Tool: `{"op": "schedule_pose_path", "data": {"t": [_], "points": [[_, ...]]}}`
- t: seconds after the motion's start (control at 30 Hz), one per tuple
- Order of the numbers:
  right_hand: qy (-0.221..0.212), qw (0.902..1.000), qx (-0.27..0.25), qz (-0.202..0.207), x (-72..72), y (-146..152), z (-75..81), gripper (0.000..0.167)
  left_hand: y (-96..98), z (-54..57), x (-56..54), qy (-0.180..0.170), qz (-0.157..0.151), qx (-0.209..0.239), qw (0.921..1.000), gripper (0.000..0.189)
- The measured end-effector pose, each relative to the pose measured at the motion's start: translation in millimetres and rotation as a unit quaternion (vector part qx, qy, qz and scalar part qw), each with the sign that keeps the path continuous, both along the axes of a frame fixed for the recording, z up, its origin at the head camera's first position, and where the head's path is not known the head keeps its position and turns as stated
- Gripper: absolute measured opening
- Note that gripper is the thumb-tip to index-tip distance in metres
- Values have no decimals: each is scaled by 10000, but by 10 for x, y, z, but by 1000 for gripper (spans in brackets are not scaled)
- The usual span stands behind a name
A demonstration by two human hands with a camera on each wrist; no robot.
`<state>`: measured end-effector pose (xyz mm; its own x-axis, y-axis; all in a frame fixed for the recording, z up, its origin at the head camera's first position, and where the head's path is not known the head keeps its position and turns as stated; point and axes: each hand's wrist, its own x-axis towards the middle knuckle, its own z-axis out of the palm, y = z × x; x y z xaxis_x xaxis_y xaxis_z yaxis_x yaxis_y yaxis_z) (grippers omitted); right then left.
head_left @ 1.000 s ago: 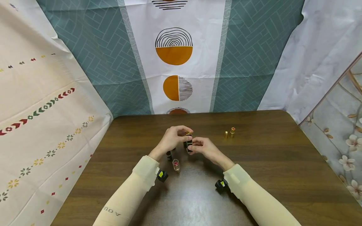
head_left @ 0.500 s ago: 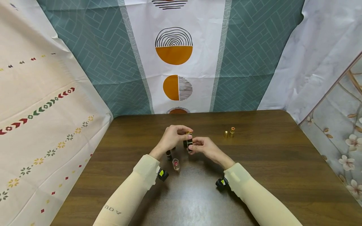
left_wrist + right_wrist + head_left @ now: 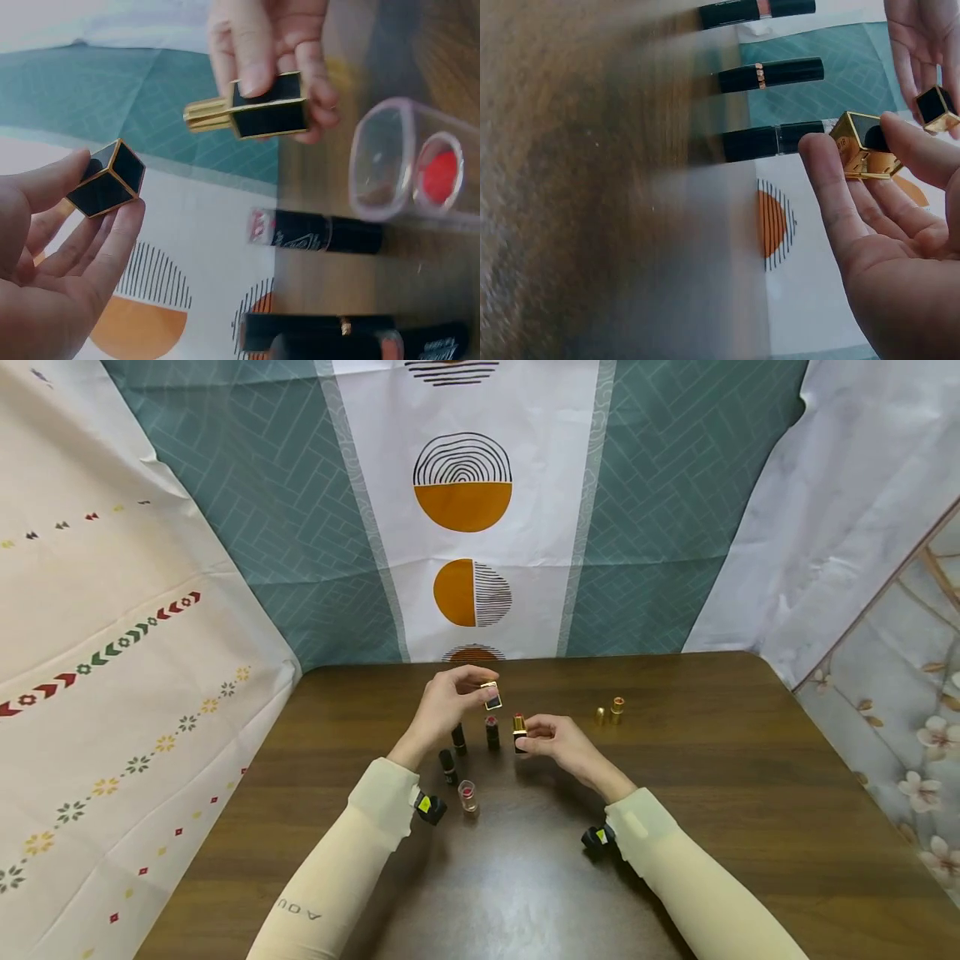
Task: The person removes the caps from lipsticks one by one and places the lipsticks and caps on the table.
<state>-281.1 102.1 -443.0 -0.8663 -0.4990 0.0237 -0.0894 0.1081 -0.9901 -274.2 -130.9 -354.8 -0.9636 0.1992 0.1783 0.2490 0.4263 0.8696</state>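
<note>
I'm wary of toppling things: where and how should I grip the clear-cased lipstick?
Probably grip the clear-cased lipstick halfway up its transparent walls, coming from the near right side and pinching opposite faces. It stands upright, and the nearest black tube stands beyond it to the left, making that side tighter.
</note>
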Motion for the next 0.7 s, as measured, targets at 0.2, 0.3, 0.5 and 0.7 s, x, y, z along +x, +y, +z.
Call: {"op": "schedule_pose_path", "data": {"t": [0.2,0.3,0.5,0.7], "points": [[153,9998,101,73,-12,49,28,34,91,-64,0,22,-238,68,9997,29],[258,9995,152,33,-22,86,35,33,125,-85,-8,3,-312,174,9994,30],[307,9991,282,-35,-20,156,80,34,211,-124,-24,-111,-373,255,9989,29],[359,9980,509,-96,-41,265,118,35,336,-111,-14,-56,-458,26,9989,31]]}}
